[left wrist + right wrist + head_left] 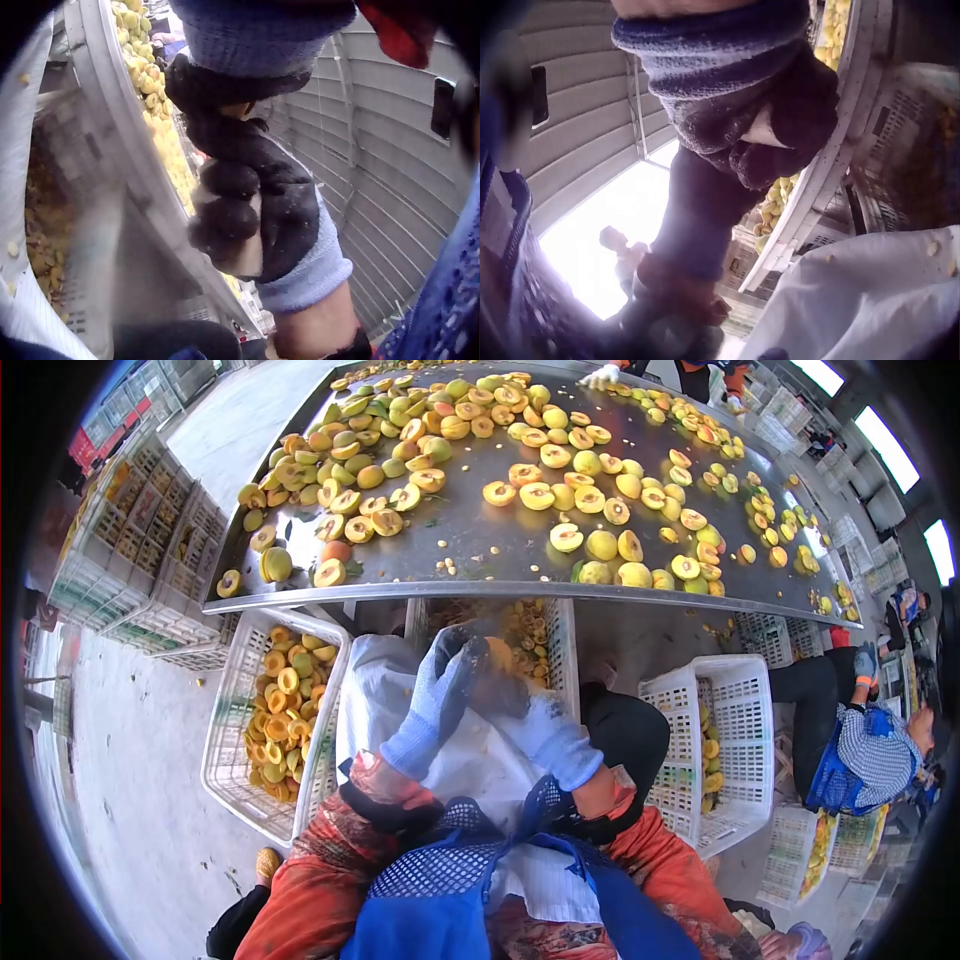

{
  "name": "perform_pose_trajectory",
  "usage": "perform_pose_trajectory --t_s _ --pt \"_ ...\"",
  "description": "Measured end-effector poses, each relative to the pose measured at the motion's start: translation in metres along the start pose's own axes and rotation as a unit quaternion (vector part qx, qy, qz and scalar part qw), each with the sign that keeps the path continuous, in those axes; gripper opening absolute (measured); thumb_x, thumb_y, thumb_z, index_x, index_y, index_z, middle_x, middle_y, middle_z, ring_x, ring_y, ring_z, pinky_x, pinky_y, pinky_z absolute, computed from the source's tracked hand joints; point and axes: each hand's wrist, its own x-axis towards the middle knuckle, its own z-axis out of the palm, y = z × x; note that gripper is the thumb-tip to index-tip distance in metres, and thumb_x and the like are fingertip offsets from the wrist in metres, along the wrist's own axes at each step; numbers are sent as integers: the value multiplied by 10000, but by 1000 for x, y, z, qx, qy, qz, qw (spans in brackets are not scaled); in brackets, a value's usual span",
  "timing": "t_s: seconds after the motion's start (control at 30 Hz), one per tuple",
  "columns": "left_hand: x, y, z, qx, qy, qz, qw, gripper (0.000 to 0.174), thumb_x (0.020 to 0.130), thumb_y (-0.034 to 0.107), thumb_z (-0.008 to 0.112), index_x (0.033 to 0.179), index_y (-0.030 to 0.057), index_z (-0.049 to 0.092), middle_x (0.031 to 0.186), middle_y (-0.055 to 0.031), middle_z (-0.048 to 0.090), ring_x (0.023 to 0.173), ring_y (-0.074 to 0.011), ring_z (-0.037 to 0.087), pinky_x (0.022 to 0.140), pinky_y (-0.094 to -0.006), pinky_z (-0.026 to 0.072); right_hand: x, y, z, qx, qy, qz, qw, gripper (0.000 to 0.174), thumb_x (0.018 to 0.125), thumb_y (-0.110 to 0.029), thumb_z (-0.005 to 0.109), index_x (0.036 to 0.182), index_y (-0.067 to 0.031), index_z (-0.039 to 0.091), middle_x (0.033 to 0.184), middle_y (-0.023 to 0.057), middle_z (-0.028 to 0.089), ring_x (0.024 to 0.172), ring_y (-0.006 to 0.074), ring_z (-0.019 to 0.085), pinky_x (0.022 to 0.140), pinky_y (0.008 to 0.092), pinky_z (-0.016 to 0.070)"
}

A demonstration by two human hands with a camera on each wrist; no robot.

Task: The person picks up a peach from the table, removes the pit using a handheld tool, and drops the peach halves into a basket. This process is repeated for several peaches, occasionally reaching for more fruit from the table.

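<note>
Over the lap, both gloved hands come together. My left hand (pixel 440 695) holds a yellow-orange peach (pixel 500 655), which is mostly hidden by the gloves. My right hand (pixel 545 725), partly blurred, works right at the fruit. In the left wrist view, the dark-palmed fingers of the right hand (pixel 262 206) curl round a pale tool handle (pixel 251 259); its working end is hidden. A bit of the pale handle (pixel 763 129) also shows between the right fingers in the right wrist view.
A metal table (pixel 480 565) ahead carries many whole and halved peaches. Left of the lap stands a white crate (pixel 225 750) of peach halves; between the knees, another crate (pixel 563 650). More crates (pixel 735 750) stand at right, near a seated person (pixel 870 750).
</note>
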Motion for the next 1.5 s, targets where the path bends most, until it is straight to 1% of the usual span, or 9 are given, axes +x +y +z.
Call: perform_pose_trajectory --t_s 0.23,0.37,0.47,0.77,1.07,1.13,1.3,1.4,1.5 --pt "-2 -5 -15 -11 -49 -211 976 392 869 300 437 1091 -21 472 974 -93 549 902 -139 527 818 -268 422 10 5 -29 -169 23 -45 984 250 708 -225 599 889 -63 541 730 161 579 663 336 567 592 406 446" --pt "-2 -8 -10 -44 -24 84 995 368 850 271 461 1093 -5 471 1011 -106 538 936 -169 523 832 -292 417 7 6 -21 -78 64 7 995 289 704 -267 610 883 -52 537 711 165 578 655 342 563 587 407 446" --pt "6 -9 -14 222 -5 238 945 318 791 103 565 1074 -3 466 1074 -125 510 983 -214 509 848 -303 409 4 9 -6 -87 18 34 995 339 707 -311 600 914 -49 534 710 165 586 674 339 572 603 406 449" --pt "4 -33 -12 101 31 301 948 457 639 12 700 1027 30 460 1078 -150 503 994 -242 503 845 -324 418 8 -1 12 -164 -20 35 986 391 692 -284 615 969 -25 519 723 172 591 693 339 577 624 409 451" --pt "-1 -1 8 -230 -16 38 972 340 738 54 587 1054 -3 474 1053 -130 515 952 -211 514 859 -304 402 -3 -5 29 69 -32 172 982 360 673 -246 636 932 -23 526 763 209 576 737 355 562 649 410 447" --pt "-4 12 10 -330 -65 6 942 319 783 94 533 1076 -16 471 1051 -123 517 925 -204 524 853 -300 403 -6 12 33 69 -18 81 994 339 684 -240 625 928 -26 529 754 210 574 747 362 559 650 413 445" --pt "4 7 -5 -293 -135 -141 936 307 834 151 468 1103 4 495 1017 -94 551 862 -138 522 787 -273 413 1 -1 -8 -120 -76 41 989 286 725 -250 585 912 -40 534 685 125 575 618 276 581 576 389 458" --pt "4 8 6 112 -19 14 993 340 864 235 449 1058 -35 518 1019 -99 568 905 -131 533 774 -243 424 -5 -26 5 101 -117 203 967 279 725 -269 595 880 -43 542 672 89 565 491 191 554 456 329 444" --pt "0 -7 11 114 39 38 992 318 853 232 474 1018 -29 547 952 -80 599 864 -124 546 767 -239 422 -8 -12 6 334 -224 305 863 242 725 -244 595 828 -31 542 614 67 538 400 136 503 370 271 394"
